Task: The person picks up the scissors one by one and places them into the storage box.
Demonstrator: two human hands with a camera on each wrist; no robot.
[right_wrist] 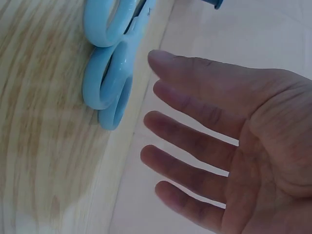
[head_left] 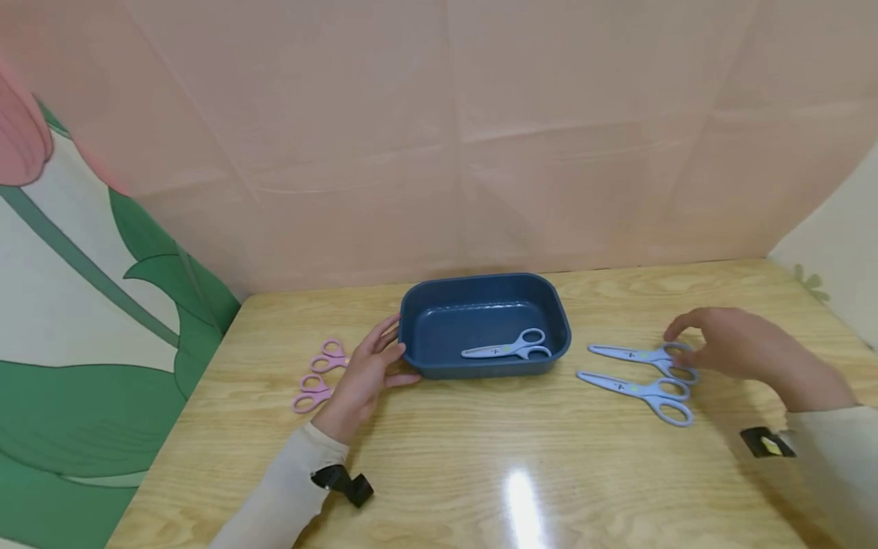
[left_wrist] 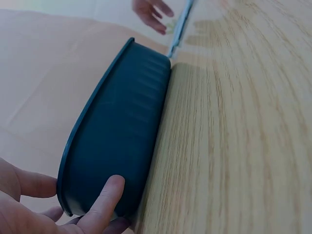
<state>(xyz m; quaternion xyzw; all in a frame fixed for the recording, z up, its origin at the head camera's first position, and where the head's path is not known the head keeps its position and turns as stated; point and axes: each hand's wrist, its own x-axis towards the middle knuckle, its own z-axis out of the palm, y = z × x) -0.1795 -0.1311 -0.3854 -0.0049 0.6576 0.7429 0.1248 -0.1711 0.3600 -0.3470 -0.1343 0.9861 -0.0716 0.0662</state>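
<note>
At the left end of a dark blue plastic bin (head_left: 480, 371) my left hand (head_left: 363, 374) spreads its fingers, touching the rim and the wall by the near corner. Inside the bin lies light blue scissors (head_left: 504, 349). To the right, two more light blue scissors, a far pair (head_left: 634, 354) and a near pair (head_left: 634, 387), lie side by side with blades pointing left. My right hand (head_left: 744, 347) hovers just over the far pair's handles, thumb and fingers apart. In the right wrist view its fingers are extended beside the scissor handles (right_wrist: 109, 73), with nothing in them.
Two pink scissors, an upper pair (head_left: 332, 355) and a lower pair (head_left: 312, 393), lie left of the bin, partly hidden by my left hand. A pinkish sheet (head_left: 439, 152) rises behind the wooden table (head_left: 439, 473). A flower-patterned panel (head_left: 82, 328) stands at left.
</note>
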